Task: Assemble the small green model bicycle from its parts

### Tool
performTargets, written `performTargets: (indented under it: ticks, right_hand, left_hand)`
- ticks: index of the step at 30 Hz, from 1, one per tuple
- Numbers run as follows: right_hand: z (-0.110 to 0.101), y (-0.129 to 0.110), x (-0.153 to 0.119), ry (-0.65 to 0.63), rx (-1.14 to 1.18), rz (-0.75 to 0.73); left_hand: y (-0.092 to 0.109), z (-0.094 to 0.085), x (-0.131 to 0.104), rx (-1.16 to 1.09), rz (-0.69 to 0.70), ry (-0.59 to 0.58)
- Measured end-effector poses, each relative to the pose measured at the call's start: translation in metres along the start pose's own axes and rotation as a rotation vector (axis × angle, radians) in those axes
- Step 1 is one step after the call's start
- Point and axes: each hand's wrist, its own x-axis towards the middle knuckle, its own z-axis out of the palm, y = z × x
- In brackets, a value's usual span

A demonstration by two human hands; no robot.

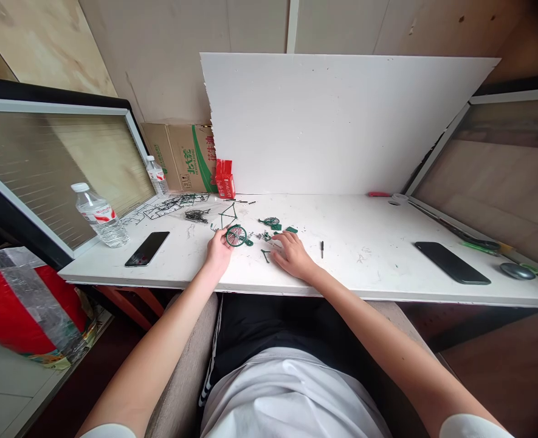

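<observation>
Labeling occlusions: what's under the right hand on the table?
The right hand lies palm down on the white table, fingers among small green parts. A dark pin lies apart beside it. Anything under the palm is covered.

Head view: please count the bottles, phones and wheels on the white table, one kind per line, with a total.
Bottles: 2, one near the left edge and one by the cardboard box
Phones: 2, left and right
Wheels: 2, one at the left hand and one farther back
Total: 6
</observation>
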Motion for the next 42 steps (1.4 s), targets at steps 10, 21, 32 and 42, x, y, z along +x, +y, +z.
performTargets:
  ticks: [10, 21, 32, 42]
  right_hand:
    - [0.011, -0.003, 0.062, -0.237, -0.099, -0.049]
    - [0.011, 0.006, 0.088, -0.275, -0.293, -0.011]
    - [0.026, 0.001, 0.111, -0.303, -0.281, 0.057]
    - [0.032, -0.008, 0.122, -0.334, -0.326, -0.003]
  left_hand:
    - [0.000, 0.002, -0.003, 0.011, 0.006, -0.009]
    - [-0.004, -0.001, 0.002, 0.049, 0.010, -0.029]
    - [-0.002, 0.004, -0.004, 0.112, 0.024, -0.038]
    - [-0.003, 0.005, -0.005, 0.130, 0.029, -0.033]
